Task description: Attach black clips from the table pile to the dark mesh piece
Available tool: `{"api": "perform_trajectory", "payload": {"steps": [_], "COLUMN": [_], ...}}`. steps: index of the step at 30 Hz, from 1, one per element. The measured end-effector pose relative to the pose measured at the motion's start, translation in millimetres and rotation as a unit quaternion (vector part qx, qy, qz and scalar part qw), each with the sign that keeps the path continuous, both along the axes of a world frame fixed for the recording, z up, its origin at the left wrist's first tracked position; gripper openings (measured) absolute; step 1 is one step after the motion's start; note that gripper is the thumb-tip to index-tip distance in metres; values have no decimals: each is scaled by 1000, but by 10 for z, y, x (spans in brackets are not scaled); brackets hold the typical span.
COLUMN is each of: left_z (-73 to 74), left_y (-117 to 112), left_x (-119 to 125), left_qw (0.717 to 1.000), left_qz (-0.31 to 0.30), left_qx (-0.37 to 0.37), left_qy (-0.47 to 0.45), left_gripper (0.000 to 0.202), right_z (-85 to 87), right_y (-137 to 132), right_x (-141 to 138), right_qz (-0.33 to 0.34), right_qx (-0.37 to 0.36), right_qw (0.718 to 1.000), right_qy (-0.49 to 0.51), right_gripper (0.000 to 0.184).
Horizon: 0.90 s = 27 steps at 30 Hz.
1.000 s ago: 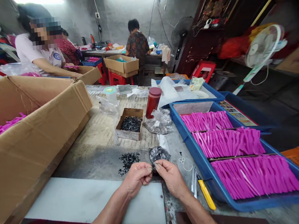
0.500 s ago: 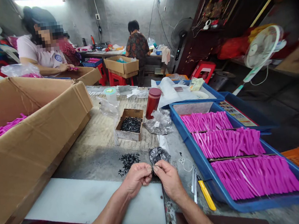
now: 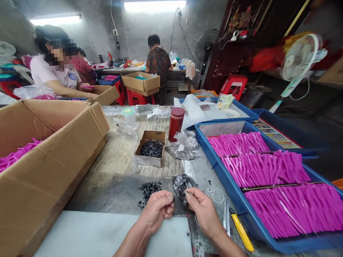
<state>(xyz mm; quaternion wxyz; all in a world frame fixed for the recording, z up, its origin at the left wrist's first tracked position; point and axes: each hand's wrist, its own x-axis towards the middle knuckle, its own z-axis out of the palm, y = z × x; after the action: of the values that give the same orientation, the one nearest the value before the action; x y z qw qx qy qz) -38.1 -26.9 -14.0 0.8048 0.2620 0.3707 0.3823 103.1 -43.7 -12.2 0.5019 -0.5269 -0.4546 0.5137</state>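
My left hand (image 3: pixel 159 210) is closed in a pinch, with a small dark piece (image 3: pixel 173 198) just showing at the fingertips. A short gap to its right separates it from my right hand (image 3: pixel 204 211), whose thumb and forefinger are pressed together at the near edge of a crumpled clear plastic bag (image 3: pixel 182 184) with dark contents. What those right fingers hold, if anything, is hidden. Just beyond my left hand, small black parts (image 3: pixel 149 188) lie in a loose pile on the table. A white sheet (image 3: pixel 118 236) lies under my forearms.
Left stands a large cardboard box (image 3: pixel 55 157) of magenta strips. Right is a blue tray (image 3: pixel 226 180) with rows of magenta strips (image 3: pixel 264 167). A yellow-handled tool (image 3: pixel 241 232), a small box (image 3: pixel 150 161) of black parts and a red cylinder (image 3: pixel 176 124) stand about. A co-worker (image 3: pixel 58 75) sits opposite.
My hands have drawn apart from where their fingertips met; the right one has shifted slightly right. The whole view has tilted a little. The co-worker's arm at upper left has moved.
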Motion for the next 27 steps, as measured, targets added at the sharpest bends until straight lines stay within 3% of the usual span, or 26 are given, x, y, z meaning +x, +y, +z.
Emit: {"api": "perform_trajectory", "payload": {"steps": [3,6,8,12,14,17,20,24,27], "left_z": [122,311,436,592,617,595,504,320,200], "left_y": [123,417,691,1197,1305,1207,909,540,409], "left_x": [-81,-202,-278,-364,-367,-330,-279,-235,-192], "left_qw": [999,981,932,879,847,808,781,656,601], "left_qz": [17,45,79,139,161,170,101,-142,-217], "left_qx": [17,106,207,257,287,328,372,467,474], "left_qy": [45,153,287,377,418,460,491,576,605], "left_gripper": [21,21,20,12,7,11,11,17,17], "right_z": [-13,-32,-36,-24,-24,-35,-44,-66,-93], "right_y": [-42,-78,-93,-115,-124,-133,-132,-130,-139], "right_x": [93,159,172,157,163,206,260,284,266], "right_qz": [-19,-34,-40,-38,-40,-40,-49,-60,-50], "right_qx": [2,-2,-1,4,5,-5,-14,-14,-13], "right_qw": [1000,999,999,999,999,999,998,996,997], "right_qy": [-4,-12,-14,-20,-23,-31,-46,-58,-50], "right_gripper": [22,20,20,19,19,17,17,18,17]}}
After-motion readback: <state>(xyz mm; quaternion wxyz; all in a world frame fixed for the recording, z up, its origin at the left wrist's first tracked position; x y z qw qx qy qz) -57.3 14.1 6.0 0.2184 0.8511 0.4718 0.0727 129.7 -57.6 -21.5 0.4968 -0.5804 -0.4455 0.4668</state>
